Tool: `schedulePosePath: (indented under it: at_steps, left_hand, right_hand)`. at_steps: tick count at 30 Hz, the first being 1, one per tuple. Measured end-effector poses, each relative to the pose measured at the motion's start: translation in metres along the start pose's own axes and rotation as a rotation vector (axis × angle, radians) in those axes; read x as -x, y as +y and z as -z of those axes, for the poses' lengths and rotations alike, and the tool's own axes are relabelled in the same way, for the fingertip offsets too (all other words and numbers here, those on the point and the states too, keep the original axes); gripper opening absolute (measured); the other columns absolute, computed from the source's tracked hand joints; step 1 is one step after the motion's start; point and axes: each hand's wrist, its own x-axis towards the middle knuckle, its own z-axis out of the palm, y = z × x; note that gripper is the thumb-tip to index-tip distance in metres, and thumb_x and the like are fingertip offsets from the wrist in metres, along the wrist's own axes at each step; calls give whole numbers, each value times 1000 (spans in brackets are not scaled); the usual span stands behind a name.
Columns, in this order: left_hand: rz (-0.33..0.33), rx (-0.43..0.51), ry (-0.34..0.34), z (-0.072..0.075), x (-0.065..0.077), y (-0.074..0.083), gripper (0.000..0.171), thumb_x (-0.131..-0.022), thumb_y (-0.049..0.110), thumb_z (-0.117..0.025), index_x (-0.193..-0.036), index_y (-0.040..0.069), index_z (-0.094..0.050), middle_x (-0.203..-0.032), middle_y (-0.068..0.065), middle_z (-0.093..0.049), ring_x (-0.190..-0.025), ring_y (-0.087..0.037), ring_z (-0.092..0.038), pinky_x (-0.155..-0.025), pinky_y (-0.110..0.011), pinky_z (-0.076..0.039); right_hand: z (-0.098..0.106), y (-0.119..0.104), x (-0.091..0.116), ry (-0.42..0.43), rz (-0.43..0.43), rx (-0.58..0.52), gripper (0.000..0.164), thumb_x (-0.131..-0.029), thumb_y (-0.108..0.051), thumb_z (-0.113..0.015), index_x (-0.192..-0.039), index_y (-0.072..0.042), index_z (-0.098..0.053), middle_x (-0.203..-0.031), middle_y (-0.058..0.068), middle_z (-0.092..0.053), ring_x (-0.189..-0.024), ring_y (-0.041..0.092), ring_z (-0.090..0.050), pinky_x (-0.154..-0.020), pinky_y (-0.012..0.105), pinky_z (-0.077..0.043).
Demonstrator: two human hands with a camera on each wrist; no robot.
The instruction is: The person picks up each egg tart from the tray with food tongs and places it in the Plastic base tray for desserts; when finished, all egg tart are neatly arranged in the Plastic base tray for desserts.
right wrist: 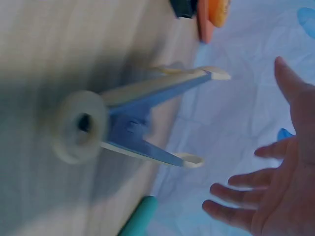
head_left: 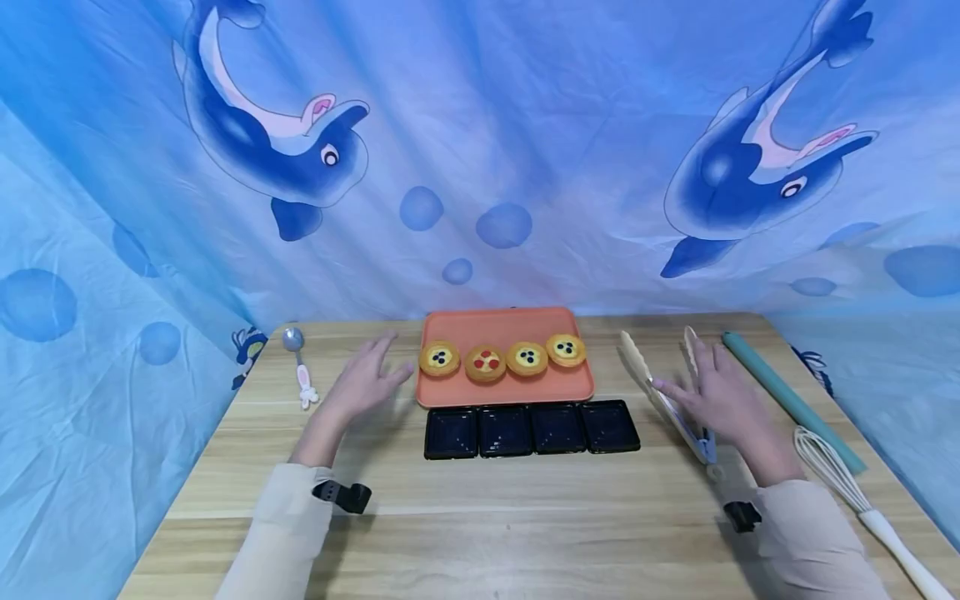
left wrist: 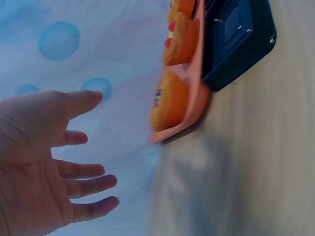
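Observation:
An orange tray at the back of the table carries several egg tarts, most topped with dark berries and one with red pieces. My left hand hovers just left of the tray, fingers spread and holding nothing; its palm and the tarts also appear in the left wrist view. Over the spread-apart cream and blue tongs is my right hand, its fingers extended. In the right wrist view the tongs' ring end faces the camera, and nothing lies in the palm.
Several black square dishes stand in a row before the tray. A rabbit-handled spoon lies at left. At right are a green rolling pin and a white-handled whisk. A blue dolphin curtain hangs behind.

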Motion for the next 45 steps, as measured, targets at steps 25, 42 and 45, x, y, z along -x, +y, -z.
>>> schedulePosePath:
  at_steps: [25,42,45]
  left_hand:
    - [238,392,85,-63,-22,-15,45,-78,-8,-63,-123,-14,-60,-107,-23,-65,-96,-32,-65,-81,-36,-55]
    - [255,389,110,-68,-21,-17,44,-82,-9,-65,-126,-11,-60,-109,-21,-65,-101,-32,-64,-87,-39,-55]
    - [258,395,111,-68,-21,-18,44,-82,-8,-65,-126,-11,-60,-110,-21,-65,-100,-31,-64,-86,-38,-55]
  right_hand:
    - [-35,7,-5,-75,-338,-79,126,-73,-69,-73,-134,28,-23,-93,35,-53,-63,32,-54,-47,39,-45]
    - [-13,6,-9,104,-201,-153,80,-73,-62,-79,-100,7,-50,-70,9,-44,-59,23,-44,-47,33,-36]
    - [-4,3,-9,127,-188,-136,78,-72,-65,-78,-98,3,-49,-70,7,-42,-60,23,-43,-48,33,-34]
